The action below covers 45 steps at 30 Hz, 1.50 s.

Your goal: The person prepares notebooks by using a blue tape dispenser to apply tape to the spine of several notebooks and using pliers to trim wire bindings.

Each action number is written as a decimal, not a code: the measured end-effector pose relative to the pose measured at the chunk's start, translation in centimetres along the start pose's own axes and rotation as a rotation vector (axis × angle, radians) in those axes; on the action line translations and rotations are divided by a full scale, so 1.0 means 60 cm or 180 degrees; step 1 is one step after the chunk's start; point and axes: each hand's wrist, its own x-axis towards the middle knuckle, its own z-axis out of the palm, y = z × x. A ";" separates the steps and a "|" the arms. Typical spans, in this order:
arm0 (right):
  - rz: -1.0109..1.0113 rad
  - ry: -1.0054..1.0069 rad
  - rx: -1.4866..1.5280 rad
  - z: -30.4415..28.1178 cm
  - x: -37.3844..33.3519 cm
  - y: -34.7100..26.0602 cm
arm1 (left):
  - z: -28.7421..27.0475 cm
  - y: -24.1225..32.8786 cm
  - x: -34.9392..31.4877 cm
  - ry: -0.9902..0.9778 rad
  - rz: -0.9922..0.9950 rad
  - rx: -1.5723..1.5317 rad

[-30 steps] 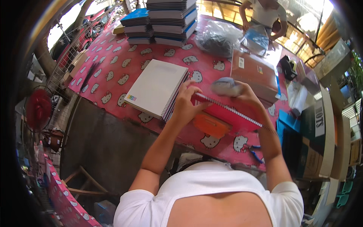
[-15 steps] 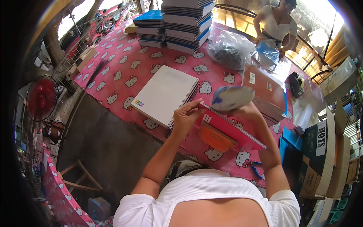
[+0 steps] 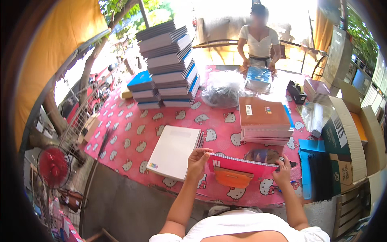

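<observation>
1. Two hands of the person are over one pink patterned table (image 3: 133,137)
2. Left hand (image 3: 197,162): its thumb and fingers are pinching the upper left corner of one red spiral notebook (image 3: 244,165)
3. Right hand (image 3: 283,168): it is at the right end of this same notebook, with the fingers bent; if they are closed on it, I cannot tell
4. The red notebook is between the two hands, with its white spiral edge on the far side; one flat orange piece (image 3: 232,178) overlaps its near side
5. Just behind it is one dark rounded thing (image 3: 262,155), too unclear to name
6. Two nearby stacks: one with white cover on top (image 3: 175,147), one with brown cover on top (image 3: 264,113)
7. Farther, two piles: one tall (image 3: 169,60), one short (image 3: 141,88); beside them, one plastic bag (image 3: 221,90)
8. One other person (image 3: 259,42) has both hands at one blue-topped bundle (image 3: 259,76)
</observation>
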 end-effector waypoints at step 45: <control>0.2105 -0.2842 0.5011 -0.161 -0.094 -0.217 | 0.181 0.003 -0.172 -0.1232 0.1951 0.3099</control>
